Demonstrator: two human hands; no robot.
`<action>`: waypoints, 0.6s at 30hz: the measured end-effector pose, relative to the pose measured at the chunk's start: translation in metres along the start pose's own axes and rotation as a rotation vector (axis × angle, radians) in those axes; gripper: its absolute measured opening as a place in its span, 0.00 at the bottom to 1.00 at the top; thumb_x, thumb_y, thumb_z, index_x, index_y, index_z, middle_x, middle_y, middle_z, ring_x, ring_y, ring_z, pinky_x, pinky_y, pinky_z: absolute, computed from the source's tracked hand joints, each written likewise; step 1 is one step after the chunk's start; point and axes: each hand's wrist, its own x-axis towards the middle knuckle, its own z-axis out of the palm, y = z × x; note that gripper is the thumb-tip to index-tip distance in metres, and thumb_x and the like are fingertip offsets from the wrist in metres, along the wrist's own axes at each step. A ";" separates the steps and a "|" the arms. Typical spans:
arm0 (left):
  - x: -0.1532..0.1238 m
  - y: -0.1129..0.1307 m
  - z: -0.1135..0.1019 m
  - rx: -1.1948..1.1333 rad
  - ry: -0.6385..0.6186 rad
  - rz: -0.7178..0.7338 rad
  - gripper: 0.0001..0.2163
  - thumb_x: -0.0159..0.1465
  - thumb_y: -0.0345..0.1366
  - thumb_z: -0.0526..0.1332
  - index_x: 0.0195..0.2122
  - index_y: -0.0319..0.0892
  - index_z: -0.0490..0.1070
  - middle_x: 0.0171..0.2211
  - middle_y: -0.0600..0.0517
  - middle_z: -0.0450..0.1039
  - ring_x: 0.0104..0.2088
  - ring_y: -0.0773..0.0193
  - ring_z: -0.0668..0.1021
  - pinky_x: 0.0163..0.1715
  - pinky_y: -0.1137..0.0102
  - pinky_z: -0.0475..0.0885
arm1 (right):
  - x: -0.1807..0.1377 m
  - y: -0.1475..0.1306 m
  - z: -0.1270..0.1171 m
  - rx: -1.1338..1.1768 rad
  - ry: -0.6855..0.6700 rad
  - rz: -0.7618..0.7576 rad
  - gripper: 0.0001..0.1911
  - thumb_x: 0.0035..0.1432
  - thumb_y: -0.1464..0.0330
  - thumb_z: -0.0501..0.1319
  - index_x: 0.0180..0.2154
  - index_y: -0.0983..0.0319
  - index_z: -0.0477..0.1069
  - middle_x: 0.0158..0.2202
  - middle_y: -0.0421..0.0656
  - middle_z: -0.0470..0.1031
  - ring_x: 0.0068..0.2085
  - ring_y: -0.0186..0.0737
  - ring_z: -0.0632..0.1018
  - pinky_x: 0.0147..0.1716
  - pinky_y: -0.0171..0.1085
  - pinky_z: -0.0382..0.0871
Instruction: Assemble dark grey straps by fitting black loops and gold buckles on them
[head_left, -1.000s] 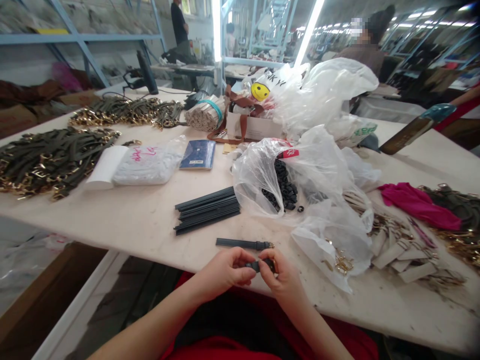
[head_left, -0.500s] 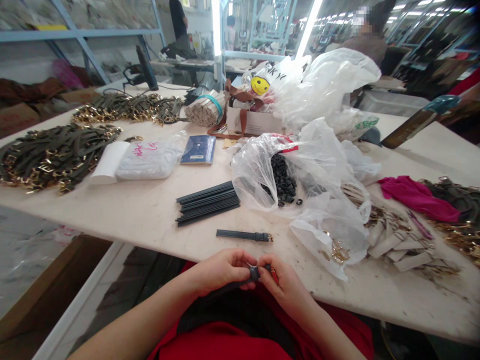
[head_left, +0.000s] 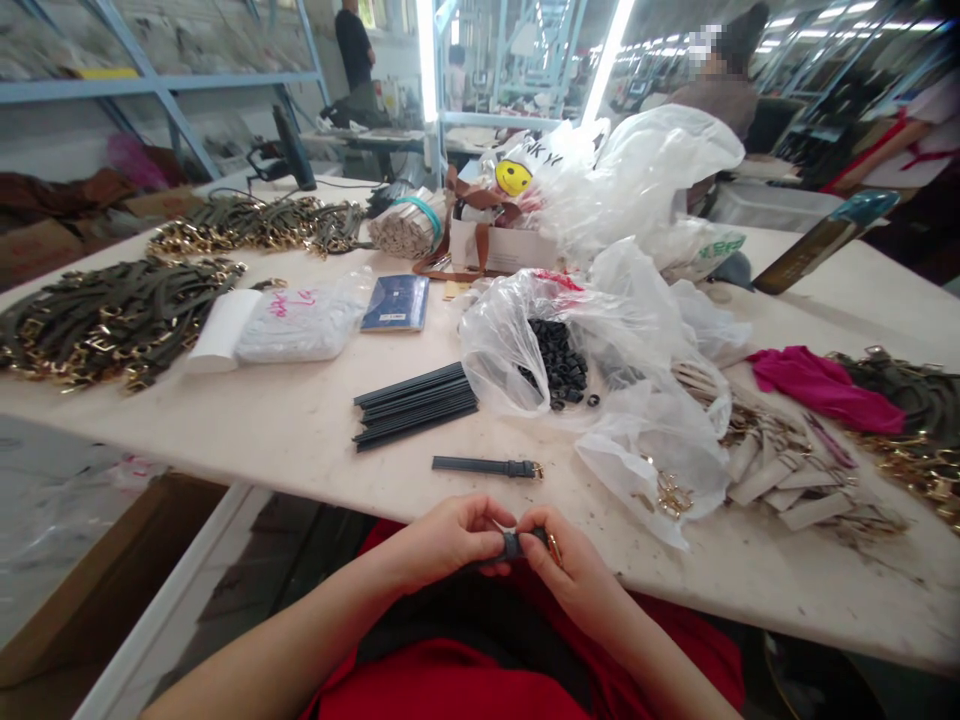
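Observation:
Both hands meet over my lap at the table's front edge, closed on one dark buckle strap (head_left: 512, 546). My left hand (head_left: 465, 535) pinches it where a small dark loop seems to sit around it. My right hand (head_left: 559, 555) grips the end with the gold buckle (head_left: 554, 549), which shows between the fingers. Much of the strap is hidden by the hands. Just beyond them lies a finished-looking dark strap (head_left: 486, 467) with a gold buckle at its right end. Behind that is a stack of dark flat strips (head_left: 416, 405).
An open plastic bag (head_left: 502, 350) holds black loops (head_left: 559, 365); gold buckles (head_left: 671, 495) lie on another bag. Pale straps (head_left: 787, 480) and a magenta cloth (head_left: 825, 388) are at right. Dark buckled straps (head_left: 112, 315), a wrapped packet (head_left: 300, 325) and a blue booklet (head_left: 395, 303) are at left.
The view has shifted slightly. My hands stay together on the strap, and the gold buckle shows a little more clearly by my right fingers. A person's red-trimmed clothing shows more at far right.

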 end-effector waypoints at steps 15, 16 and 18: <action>-0.002 0.002 0.005 0.019 0.008 0.031 0.10 0.53 0.33 0.61 0.36 0.38 0.66 0.27 0.55 0.72 0.25 0.71 0.74 0.28 0.74 0.66 | -0.007 -0.005 -0.002 -0.044 0.006 0.008 0.07 0.60 0.65 0.50 0.36 0.59 0.64 0.28 0.39 0.68 0.29 0.37 0.68 0.29 0.36 0.61; -0.003 0.002 0.005 0.015 0.012 0.034 0.10 0.53 0.33 0.61 0.36 0.38 0.66 0.26 0.55 0.72 0.25 0.70 0.73 0.28 0.74 0.66 | -0.007 -0.005 -0.002 -0.044 -0.007 0.001 0.07 0.60 0.65 0.50 0.35 0.59 0.64 0.28 0.39 0.69 0.29 0.38 0.69 0.30 0.36 0.61; -0.003 0.000 0.006 0.012 0.016 0.023 0.10 0.53 0.33 0.61 0.36 0.37 0.65 0.25 0.56 0.71 0.25 0.71 0.73 0.27 0.74 0.65 | -0.007 -0.005 -0.003 -0.034 -0.034 -0.010 0.07 0.60 0.65 0.50 0.35 0.59 0.64 0.29 0.40 0.69 0.30 0.38 0.69 0.30 0.36 0.61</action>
